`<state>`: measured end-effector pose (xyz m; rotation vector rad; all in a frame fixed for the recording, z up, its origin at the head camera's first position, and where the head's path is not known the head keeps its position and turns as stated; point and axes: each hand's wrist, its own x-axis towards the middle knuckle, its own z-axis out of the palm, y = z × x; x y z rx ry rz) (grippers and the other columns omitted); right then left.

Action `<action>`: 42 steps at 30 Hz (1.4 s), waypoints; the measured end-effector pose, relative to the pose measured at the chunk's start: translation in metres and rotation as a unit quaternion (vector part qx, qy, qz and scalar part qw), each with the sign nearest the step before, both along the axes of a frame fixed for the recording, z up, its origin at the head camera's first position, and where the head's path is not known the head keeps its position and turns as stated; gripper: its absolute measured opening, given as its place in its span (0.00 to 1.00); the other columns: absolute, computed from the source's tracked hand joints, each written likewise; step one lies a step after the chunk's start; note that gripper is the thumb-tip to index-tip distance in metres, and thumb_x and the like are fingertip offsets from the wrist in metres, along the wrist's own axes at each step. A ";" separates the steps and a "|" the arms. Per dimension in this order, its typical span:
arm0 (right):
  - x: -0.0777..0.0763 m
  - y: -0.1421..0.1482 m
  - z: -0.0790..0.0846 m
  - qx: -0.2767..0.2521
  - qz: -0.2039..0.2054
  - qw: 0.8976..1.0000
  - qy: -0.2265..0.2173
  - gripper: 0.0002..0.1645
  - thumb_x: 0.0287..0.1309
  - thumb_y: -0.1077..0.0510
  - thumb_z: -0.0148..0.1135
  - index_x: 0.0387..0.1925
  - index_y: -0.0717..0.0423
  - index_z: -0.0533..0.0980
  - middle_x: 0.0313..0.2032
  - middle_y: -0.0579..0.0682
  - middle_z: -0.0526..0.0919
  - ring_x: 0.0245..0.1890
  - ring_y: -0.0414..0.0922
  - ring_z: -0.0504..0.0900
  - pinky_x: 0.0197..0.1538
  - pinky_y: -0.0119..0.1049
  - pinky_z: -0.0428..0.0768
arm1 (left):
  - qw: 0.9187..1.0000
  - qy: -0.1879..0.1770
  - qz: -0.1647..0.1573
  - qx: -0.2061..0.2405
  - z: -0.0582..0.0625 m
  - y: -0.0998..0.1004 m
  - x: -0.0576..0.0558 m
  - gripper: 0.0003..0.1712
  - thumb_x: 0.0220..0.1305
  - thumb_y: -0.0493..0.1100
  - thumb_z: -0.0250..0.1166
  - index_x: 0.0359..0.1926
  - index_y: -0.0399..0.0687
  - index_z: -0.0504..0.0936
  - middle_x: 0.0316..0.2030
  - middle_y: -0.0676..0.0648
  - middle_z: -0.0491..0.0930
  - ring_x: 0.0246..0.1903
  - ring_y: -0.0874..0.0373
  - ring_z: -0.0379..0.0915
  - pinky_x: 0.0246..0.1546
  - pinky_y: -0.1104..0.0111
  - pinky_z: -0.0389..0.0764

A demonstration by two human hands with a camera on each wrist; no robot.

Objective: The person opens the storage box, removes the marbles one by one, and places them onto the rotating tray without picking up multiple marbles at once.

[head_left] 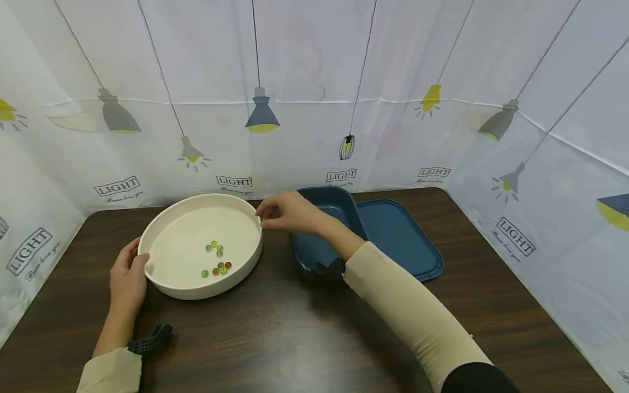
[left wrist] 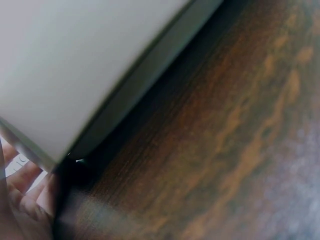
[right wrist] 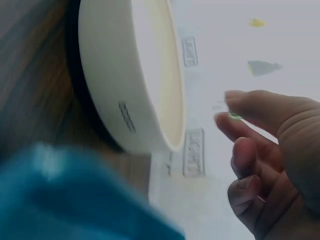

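A round white tray [head_left: 196, 218] with a raised rim stands on the left of the table, with several glass marbles [head_left: 219, 254] inside, green, yellow and red. My left hand [head_left: 129, 273] grips its left rim, thumb over the edge and fingers against the outer wall. Between thumb and forefinger, my right hand [head_left: 295, 214] pinches a small greenish marble [right wrist: 234, 115], at the tray's right rim in the head view. The right wrist view shows the other right-hand fingers curled. Part of a blue bin [head_left: 316, 251] lies hidden under the right forearm.
A flat blue lid [head_left: 393, 234] lies right of the bin. The dark wooden table [head_left: 275, 338] reaches back to a white curtain [head_left: 304, 65] printed with lamps. Each wrist wears a black strap [head_left: 149, 341].
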<state>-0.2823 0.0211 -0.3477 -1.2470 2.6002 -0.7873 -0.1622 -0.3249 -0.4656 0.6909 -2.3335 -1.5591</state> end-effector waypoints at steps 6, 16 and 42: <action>0.005 -0.035 -0.012 -0.022 -0.027 0.999 -0.003 0.11 0.65 0.53 0.67 0.46 0.53 0.85 0.41 0.46 0.90 0.43 0.40 0.85 0.43 0.29 0.79 | 1.000 0.010 0.001 0.002 0.000 0.000 0.000 0.31 0.76 0.49 0.44 0.77 0.54 0.62 0.73 0.42 0.67 0.61 0.65 0.69 0.48 0.88 0.68; 0.006 -0.085 -0.030 -0.089 -0.100 0.985 -0.106 0.15 0.65 0.54 0.67 0.51 0.53 0.84 0.40 0.49 0.89 0.36 0.51 0.89 0.31 0.27 0.82 | 1.000 0.015 0.010 0.004 0.000 -0.004 0.000 0.31 0.76 0.49 0.44 0.77 0.55 0.62 0.73 0.43 0.68 0.60 0.66 0.69 0.45 0.90 0.68; -0.009 -0.134 -0.076 -0.074 -0.192 0.971 -0.124 0.06 0.56 0.55 0.74 0.36 0.51 0.89 0.33 0.44 0.91 0.30 0.33 0.79 0.34 0.23 0.74 | 1.000 0.028 0.007 0.009 -0.002 0.000 -0.001 0.30 0.76 0.48 0.46 0.76 0.52 0.64 0.72 0.42 0.69 0.56 0.72 0.69 0.44 0.91 0.67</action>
